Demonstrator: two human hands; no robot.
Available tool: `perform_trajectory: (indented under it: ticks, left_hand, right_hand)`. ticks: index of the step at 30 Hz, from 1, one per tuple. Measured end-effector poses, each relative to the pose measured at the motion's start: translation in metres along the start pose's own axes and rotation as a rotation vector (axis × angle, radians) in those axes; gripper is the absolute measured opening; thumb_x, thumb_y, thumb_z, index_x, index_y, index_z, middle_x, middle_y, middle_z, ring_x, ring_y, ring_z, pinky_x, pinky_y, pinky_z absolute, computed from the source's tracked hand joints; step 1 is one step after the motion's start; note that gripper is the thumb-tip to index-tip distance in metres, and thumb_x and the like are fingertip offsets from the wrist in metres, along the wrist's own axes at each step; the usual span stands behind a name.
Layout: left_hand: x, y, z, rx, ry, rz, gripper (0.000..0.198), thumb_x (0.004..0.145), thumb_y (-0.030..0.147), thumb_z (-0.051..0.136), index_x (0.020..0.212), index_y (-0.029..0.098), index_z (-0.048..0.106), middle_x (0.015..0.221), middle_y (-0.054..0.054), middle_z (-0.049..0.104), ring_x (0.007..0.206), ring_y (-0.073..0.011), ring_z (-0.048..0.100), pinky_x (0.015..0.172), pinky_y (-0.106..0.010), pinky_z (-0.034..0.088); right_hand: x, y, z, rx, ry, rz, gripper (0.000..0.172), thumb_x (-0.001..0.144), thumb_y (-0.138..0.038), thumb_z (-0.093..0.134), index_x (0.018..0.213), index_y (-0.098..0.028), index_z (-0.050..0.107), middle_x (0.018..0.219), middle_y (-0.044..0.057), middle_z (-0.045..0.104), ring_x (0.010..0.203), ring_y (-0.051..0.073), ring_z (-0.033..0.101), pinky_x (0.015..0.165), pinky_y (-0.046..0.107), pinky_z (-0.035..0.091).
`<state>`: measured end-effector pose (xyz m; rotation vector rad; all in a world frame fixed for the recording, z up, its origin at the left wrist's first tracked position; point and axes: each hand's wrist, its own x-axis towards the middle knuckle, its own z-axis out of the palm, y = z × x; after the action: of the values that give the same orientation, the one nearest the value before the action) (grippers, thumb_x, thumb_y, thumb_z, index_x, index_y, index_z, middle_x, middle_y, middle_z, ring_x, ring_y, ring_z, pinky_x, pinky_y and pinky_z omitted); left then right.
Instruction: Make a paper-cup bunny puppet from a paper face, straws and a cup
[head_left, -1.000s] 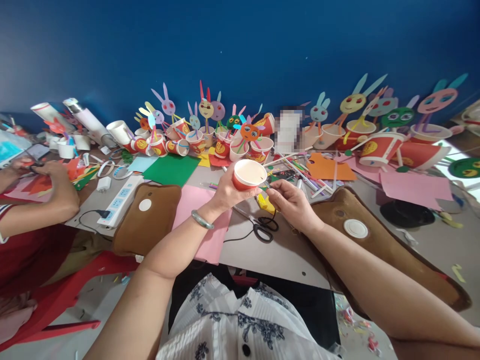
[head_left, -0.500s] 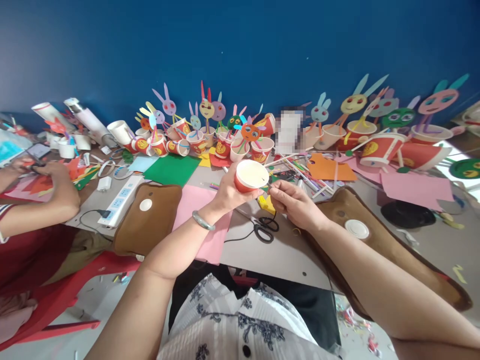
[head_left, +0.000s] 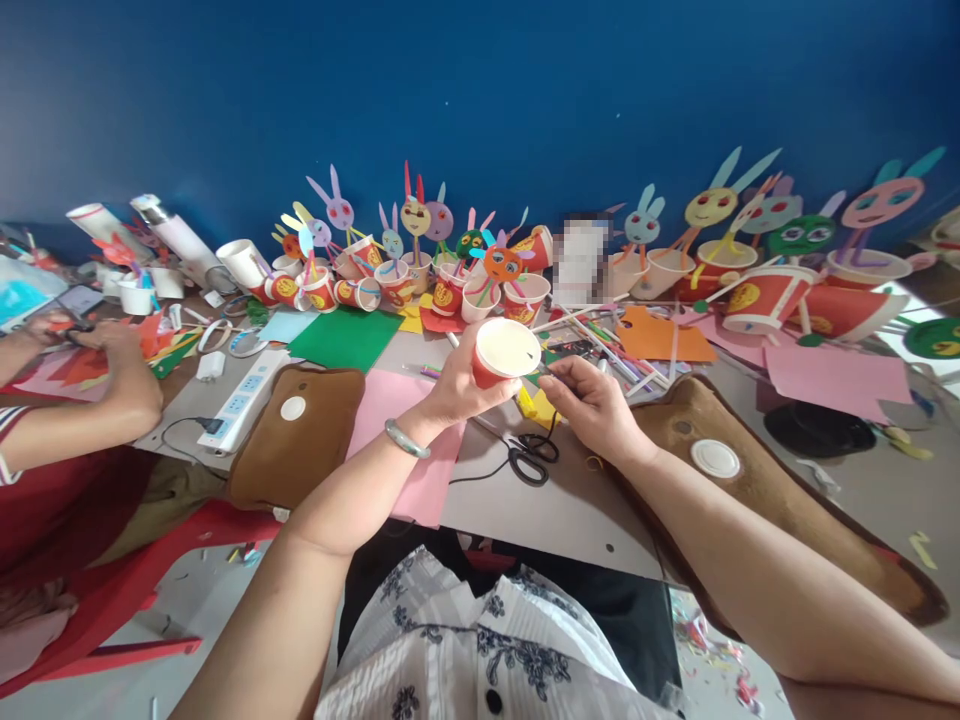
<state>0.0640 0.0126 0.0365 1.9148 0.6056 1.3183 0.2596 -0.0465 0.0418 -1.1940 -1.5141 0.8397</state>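
Note:
My left hand [head_left: 457,385] is wrapped round a red paper cup [head_left: 491,372], its round cream-coloured side tilted up toward me. A small dark mark shows near the right of that cream surface. Just right of the cup, my right hand [head_left: 592,405] is closed in a pinch on a thin dark tool [head_left: 544,371] that reaches the cup's right side. Most of that tool is hidden by the fingers, so its kind cannot be made out. Below the hands, black-handled scissors [head_left: 529,462] lie on the table beside a pink sheet [head_left: 401,455].
Paper cups with rabbit-like paper faces [head_left: 415,215] line the back by the blue wall. Brown cushion-like pads [head_left: 296,440] lie on both sides. A white power strip [head_left: 244,400] is at left, near a person's arm [head_left: 124,390]. Green paper [head_left: 345,338] and colouring pens lie behind.
My right hand has shifted slightly right, a little away from the cup. The cup in my left hand has moved only slightly.

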Motion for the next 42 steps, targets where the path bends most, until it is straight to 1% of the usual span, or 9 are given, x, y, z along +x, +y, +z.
perform_trajectory:
  ticks: [3,11,17,21,26,29,34,39,42]
  left_hand:
    - [0.000,-0.002,0.001,-0.008,0.023,-0.040,0.067,0.077,0.045,0.075,0.134,0.021,0.049,0.124,-0.013,0.063,0.114,-0.0262,0.063,0.100,-0.042,0.051]
    - [0.000,-0.005,0.002,0.136,0.121,0.056,0.061,0.073,0.042,0.081,0.122,0.019,0.053,0.118,-0.013,0.066,0.110,-0.0262,0.065,0.097,-0.041,0.054]
    - [0.001,-0.010,-0.001,0.194,0.160,0.037,0.067,0.072,0.053,0.081,0.123,0.020,0.052,0.116,-0.011,0.068,0.106,-0.0247,0.067,0.093,-0.040,0.056]
    - [0.002,-0.012,-0.004,0.204,0.237,0.047,0.074,0.072,0.056,0.080,0.128,0.021,0.049,0.124,-0.013,0.063,0.114,-0.0261,0.063,0.099,-0.042,0.052]
    - [0.000,-0.004,-0.003,0.243,0.183,0.016,0.074,0.067,0.051,0.084,0.126,0.021,0.053,0.130,-0.015,0.061,0.126,-0.0311,0.055,0.108,-0.047,0.044]
    - [0.000,0.001,-0.001,0.049,0.181,-0.134,0.070,0.068,0.051,0.082,0.125,0.021,0.055,0.129,-0.014,0.063,0.121,-0.0290,0.059,0.104,-0.045,0.048]
    - [0.004,0.010,0.002,-0.494,0.120,-0.479,0.063,0.073,0.056,0.069,0.122,0.017,0.058,0.118,-0.014,0.070,0.106,-0.0289,0.068,0.085,-0.041,0.056]
    - [0.006,0.010,0.003,-0.750,0.016,-0.640,0.061,0.071,0.057,0.064,0.112,0.012,0.061,0.098,-0.016,0.075,0.103,-0.0346,0.071,0.083,-0.044,0.056]
    - [0.004,0.006,0.004,-0.832,0.004,-0.691,0.057,0.071,0.056,0.065,0.109,0.014,0.061,0.096,-0.015,0.076,0.107,-0.0360,0.070,0.086,-0.046,0.055]
  right_hand:
    - [0.000,0.000,0.001,0.014,-0.037,0.009,0.039,0.087,-0.058,0.065,0.084,-0.021,0.054,0.059,-0.005,0.044,0.053,0.010,0.035,0.050,0.026,0.029]
    - [-0.001,-0.001,0.005,-0.201,0.110,-0.031,0.031,0.088,-0.048,0.063,0.079,-0.020,0.055,0.059,-0.004,0.046,0.055,0.011,0.036,0.052,0.027,0.030]
    - [0.000,0.001,0.003,0.030,-0.002,0.056,0.041,0.086,-0.060,0.064,0.085,-0.021,0.054,0.057,-0.006,0.040,0.051,0.010,0.032,0.047,0.025,0.026]
    - [0.001,0.002,0.002,0.008,0.054,0.085,0.044,0.082,-0.062,0.069,0.084,-0.020,0.055,0.059,-0.005,0.043,0.053,0.009,0.032,0.046,0.025,0.023]
    - [-0.001,0.004,0.003,0.003,0.091,0.088,0.041,0.086,-0.060,0.065,0.084,-0.021,0.054,0.057,-0.005,0.042,0.051,0.010,0.032,0.044,0.024,0.025]
    - [-0.001,0.006,0.003,0.048,0.126,0.085,0.042,0.086,-0.062,0.064,0.085,-0.022,0.053,0.056,-0.006,0.041,0.050,0.010,0.033,0.043,0.024,0.025]
    - [-0.001,0.011,0.004,0.093,0.156,0.101,0.043,0.084,-0.063,0.067,0.087,-0.022,0.053,0.058,-0.006,0.040,0.050,0.009,0.032,0.042,0.024,0.025]
    - [-0.001,0.013,0.004,0.176,0.133,0.099,0.045,0.081,-0.063,0.070,0.086,-0.023,0.051,0.059,-0.007,0.038,0.049,0.009,0.029,0.042,0.024,0.023]
    - [-0.001,0.013,0.005,0.232,0.142,0.099,0.047,0.076,-0.060,0.076,0.083,-0.024,0.048,0.060,-0.007,0.036,0.049,0.008,0.026,0.042,0.025,0.021]
